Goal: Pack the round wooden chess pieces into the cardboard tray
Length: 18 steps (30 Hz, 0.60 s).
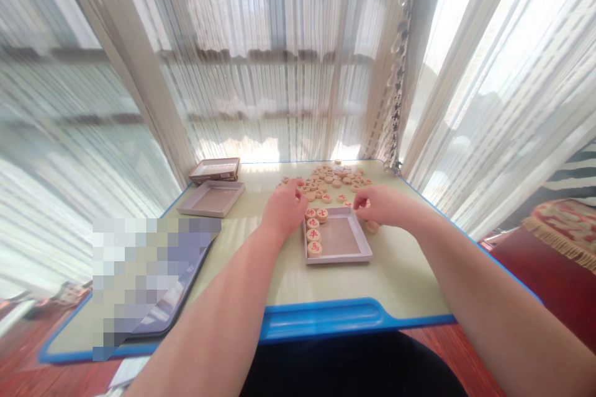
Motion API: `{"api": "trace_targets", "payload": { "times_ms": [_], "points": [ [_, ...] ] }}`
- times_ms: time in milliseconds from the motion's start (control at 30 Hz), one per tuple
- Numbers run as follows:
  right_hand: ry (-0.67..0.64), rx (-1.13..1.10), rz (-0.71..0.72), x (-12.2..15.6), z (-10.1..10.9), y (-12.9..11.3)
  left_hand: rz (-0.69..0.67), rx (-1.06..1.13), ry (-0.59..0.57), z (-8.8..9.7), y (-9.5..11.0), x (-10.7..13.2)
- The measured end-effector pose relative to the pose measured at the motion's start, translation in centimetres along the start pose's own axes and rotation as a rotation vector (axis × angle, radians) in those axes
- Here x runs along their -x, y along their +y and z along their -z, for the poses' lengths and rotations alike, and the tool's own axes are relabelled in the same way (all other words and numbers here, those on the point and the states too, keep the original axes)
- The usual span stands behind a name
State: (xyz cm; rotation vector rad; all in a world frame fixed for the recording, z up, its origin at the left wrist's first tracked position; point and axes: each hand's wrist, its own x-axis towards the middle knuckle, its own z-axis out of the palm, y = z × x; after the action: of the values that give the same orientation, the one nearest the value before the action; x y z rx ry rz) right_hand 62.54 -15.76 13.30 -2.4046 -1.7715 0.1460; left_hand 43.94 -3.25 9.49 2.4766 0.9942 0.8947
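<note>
A shallow grey tray [361, 242] lies in the middle of the table with several round wooden chess pieces [313, 235] lined up along its left side. A pile of loose wooden pieces [333, 178] is spread beyond it near the curtain. My left hand [282, 209] rests just left of the tray's far corner, fingers curled down onto pieces at the pile's edge. My right hand [378, 205] hovers at the tray's far right corner, fingers pinched together on a piece.
A second empty grey tray [212, 198] and a brown box [215, 169] sit at the far left. A dark tablet-like slab [184, 288] lies front left. The table has a blue rim [321, 319]. Sheer curtains [288, 74] hang close behind.
</note>
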Motion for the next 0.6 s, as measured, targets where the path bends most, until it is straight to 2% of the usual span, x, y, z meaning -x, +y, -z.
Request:
{"api": "trace_targets", "payload": {
  "times_ms": [267, 400, 600],
  "points": [
    [-0.081, -0.027, 0.032, 0.28, -0.18, 0.37, -0.029, 0.042, -0.018, 0.0, 0.08, 0.1],
    [-0.138, -0.025, 0.001, 0.45, 0.06, 0.44, -0.042, 0.025, -0.015, -0.12, 0.04, -0.02],
    [-0.098, -0.03, -0.019, 0.16, 0.01, 0.23, -0.056, 0.007, -0.015, -0.23, 0.02, -0.35]
  ]
}}
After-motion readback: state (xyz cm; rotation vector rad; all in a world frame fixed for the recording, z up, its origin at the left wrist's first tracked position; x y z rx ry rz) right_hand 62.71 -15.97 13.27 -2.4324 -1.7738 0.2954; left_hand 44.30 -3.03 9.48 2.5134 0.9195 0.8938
